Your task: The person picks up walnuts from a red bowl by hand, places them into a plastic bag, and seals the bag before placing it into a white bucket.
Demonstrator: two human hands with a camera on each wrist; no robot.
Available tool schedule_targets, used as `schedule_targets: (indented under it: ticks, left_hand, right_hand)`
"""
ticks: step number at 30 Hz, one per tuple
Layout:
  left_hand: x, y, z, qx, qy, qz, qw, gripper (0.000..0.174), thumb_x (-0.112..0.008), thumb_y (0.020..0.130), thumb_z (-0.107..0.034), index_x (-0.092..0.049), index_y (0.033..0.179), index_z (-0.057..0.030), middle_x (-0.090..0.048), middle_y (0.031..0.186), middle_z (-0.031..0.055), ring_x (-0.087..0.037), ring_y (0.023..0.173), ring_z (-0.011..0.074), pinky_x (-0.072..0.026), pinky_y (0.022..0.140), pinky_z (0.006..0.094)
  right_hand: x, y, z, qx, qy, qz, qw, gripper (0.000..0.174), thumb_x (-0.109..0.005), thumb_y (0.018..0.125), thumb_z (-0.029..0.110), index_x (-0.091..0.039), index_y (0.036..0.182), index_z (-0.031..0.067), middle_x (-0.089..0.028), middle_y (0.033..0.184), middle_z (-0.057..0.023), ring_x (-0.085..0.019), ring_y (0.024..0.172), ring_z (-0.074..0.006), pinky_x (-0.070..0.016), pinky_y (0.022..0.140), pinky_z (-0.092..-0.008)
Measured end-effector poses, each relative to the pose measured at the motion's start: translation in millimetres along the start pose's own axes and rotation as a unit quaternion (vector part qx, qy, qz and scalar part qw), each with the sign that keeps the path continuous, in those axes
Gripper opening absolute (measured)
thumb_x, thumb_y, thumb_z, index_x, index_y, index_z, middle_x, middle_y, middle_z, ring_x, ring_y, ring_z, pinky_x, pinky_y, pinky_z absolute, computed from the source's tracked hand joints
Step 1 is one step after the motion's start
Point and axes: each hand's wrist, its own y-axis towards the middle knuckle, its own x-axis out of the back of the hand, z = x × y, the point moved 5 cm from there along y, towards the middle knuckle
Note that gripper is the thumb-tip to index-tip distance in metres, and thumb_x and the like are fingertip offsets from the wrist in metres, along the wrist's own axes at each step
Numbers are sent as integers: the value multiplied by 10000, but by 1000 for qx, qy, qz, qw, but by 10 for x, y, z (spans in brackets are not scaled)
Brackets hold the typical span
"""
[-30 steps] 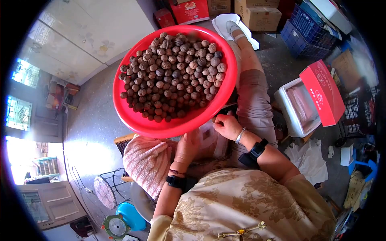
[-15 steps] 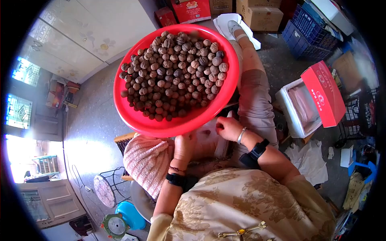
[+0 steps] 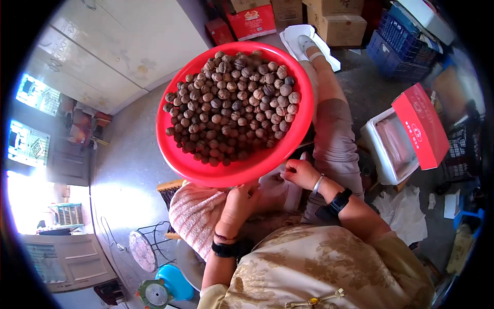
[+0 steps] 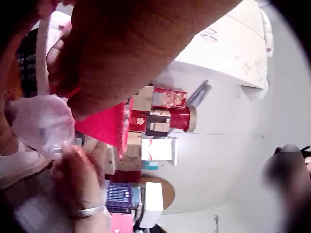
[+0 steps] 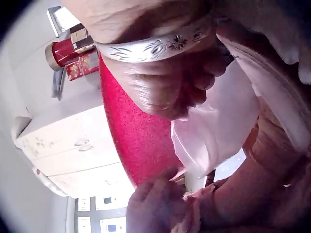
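A large red basin (image 3: 234,176) full of walnuts (image 3: 231,103) tilts in front of the body in the head view. Just below its near rim are both hands, with a thin translucent plastic bag (image 5: 218,128) between them. My left hand (image 3: 239,203) pinches one edge of the bag, its fingers curled beside the basin. The right hand (image 3: 304,176), wearing a silver bangle, has curled fingers with their tips on the bag (image 4: 43,124) in the left wrist view. Part of the bag is hidden behind the fingers.
A pink towel (image 3: 198,213) lies left of the left hand. On the right stands a white foam box (image 3: 383,154) with a red carton flap (image 3: 423,129). Farther off are blue crates (image 3: 396,56) and cardboard boxes (image 3: 343,30). A round stool (image 3: 142,251) stands at lower left.
The head view has shifted, so the scene sits slightly lower and to the right. A small dark spot between the hands half a second ago no longer shows. Both hands stay near the basin's rim.
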Motion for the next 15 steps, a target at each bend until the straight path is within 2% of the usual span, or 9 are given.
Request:
schedule_targets:
  ticks: [2,4,5,6,8,9,10,12,15]
  left_hand:
    - [219,-3,-143,-1,-20,16,1000,111,-640,826,-107,-658,868,-6,-654,754,187,-666,705,312,-513,625,364]
    - [331,28,-164,28,-66,123,990,168,-671,854,-129,-688,973,-11,-639,732,89,-577,680,115,-477,605,297]
    - [387,9,-152,68,-117,103,985,147,-650,833,-93,-668,933,13,-666,751,129,-636,720,147,-499,637,317]
    - [449,39,-194,67,-115,104,986,147,-650,833,-93,-668,933,13,-666,751,129,-636,720,147,-499,637,317]
    - [628,163,-154,159,-113,65,979,144,-658,831,-95,-670,928,11,-671,758,118,-623,710,131,-499,639,309]
    - [677,297,47,131,-89,49,986,120,-658,830,-93,-669,907,-1,-665,770,133,-640,710,182,-505,651,325]
    - [726,418,139,130,-87,50,986,120,-658,830,-93,-669,907,-1,-665,770,133,-640,710,182,-505,651,325]
    - [945,670,129,-11,68,-68,995,138,-649,821,-88,-652,938,-15,-660,786,156,-653,725,286,-523,660,367]
    - [916,984,567,-17,83,-60,995,182,-641,847,-57,-587,1012,-2,-633,739,154,-664,651,256,-515,560,351]
  right_hand:
    - [-11,0,-16,-3,-1,-9,1000,250,-715,798,242,-599,776,21,-641,723,-135,-632,693,-254,-494,659,-377]
    - [2,1,43,4,6,-6,1000,271,-707,803,255,-592,761,14,-631,707,-138,-620,669,-246,-489,644,-377]
    - [13,-14,60,-4,16,-8,1000,284,-711,798,261,-587,759,8,-622,696,-141,-613,656,-241,-486,637,-378]
    - [21,-17,78,-4,18,-10,1000,284,-711,798,261,-587,759,8,-622,696,-141,-613,656,-241,-486,637,-378]
    - [33,-19,91,0,18,-13,1000,278,-708,798,255,-583,753,11,-618,687,-138,-613,655,-251,-483,631,-383]
    - [31,-16,75,0,19,-14,1000,278,-708,798,255,-583,753,11,-618,687,-138,-613,655,-251,-483,631,-383]
    - [25,-10,60,10,12,-18,1000,278,-710,796,255,-581,755,12,-624,695,-138,-620,663,-260,-483,630,-389]
    - [19,-5,36,22,7,-23,999,278,-713,795,254,-579,756,14,-630,702,-139,-627,672,-270,-483,628,-395]
    - [29,-4,43,38,-2,-31,999,277,-719,793,254,-580,763,16,-642,720,-140,-640,692,-289,-489,636,-402]
